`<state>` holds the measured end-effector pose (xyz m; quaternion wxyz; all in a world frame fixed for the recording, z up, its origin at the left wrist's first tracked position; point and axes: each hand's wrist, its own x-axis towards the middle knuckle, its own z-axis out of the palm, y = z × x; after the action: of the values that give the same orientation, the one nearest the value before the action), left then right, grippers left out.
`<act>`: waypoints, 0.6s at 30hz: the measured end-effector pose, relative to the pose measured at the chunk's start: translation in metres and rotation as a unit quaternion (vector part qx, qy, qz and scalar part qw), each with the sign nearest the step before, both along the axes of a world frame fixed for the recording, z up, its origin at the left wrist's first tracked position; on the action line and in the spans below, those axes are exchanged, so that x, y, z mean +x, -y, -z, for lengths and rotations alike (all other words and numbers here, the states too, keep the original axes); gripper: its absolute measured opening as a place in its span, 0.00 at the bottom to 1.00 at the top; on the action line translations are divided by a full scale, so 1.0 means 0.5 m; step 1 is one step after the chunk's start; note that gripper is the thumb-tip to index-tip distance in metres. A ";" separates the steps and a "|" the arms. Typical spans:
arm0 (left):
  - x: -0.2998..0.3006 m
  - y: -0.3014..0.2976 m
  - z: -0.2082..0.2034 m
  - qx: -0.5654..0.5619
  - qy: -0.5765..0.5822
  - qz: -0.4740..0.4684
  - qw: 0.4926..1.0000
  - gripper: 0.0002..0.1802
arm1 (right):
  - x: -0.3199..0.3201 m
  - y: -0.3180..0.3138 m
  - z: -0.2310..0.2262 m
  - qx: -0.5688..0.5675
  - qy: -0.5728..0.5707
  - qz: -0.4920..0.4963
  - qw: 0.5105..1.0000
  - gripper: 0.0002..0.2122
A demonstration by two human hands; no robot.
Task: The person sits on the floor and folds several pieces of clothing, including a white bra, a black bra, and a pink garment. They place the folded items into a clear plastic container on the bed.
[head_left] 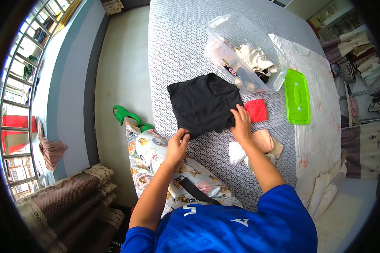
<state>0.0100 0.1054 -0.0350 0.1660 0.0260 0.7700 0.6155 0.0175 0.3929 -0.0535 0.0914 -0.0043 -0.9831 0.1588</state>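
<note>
A black T-shirt (202,105) lies spread on the patterned bed, its neckline at the far right side. My left hand (178,145) pinches its near left corner between thumb and fingers. At the shirt's right edge rests my right hand (241,124), fingers stretched out and touching the cloth. Just beyond that hand is a small folded red cloth (256,110). Several crumpled pale and peach garments (264,141) lie beside my right forearm.
Behind the shirt, a clear plastic bin (257,80) holds light and dark clothes. Its green lid (297,97) lies to the right, by a white sheet (318,114). The bed's left edge borders the floor (118,76); a barred window (17,97) stands further left.
</note>
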 end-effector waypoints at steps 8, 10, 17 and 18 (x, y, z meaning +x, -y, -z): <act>-0.098 0.012 0.041 0.092 0.116 -0.032 0.989 0.08 | -0.058 -0.091 0.028 -0.236 -0.024 -0.026 0.971 0.08; -0.135 0.013 0.055 0.072 0.066 -0.038 0.995 0.08 | -0.096 -0.092 -0.017 -0.265 0.105 0.017 0.958 0.07; -0.144 -0.007 0.109 0.155 0.090 -0.121 0.976 0.34 | -0.157 -0.092 0.013 -0.201 0.085 0.108 0.970 0.10; -0.134 -0.001 0.113 0.083 0.098 -0.128 0.983 0.32 | -0.152 -0.095 0.024 -0.161 0.003 0.092 0.983 0.12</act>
<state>-0.0572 0.1060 -0.0917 0.1579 -0.1197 0.6934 0.6927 -0.0587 0.4402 -0.0657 0.1005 -0.1099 -0.9402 0.3062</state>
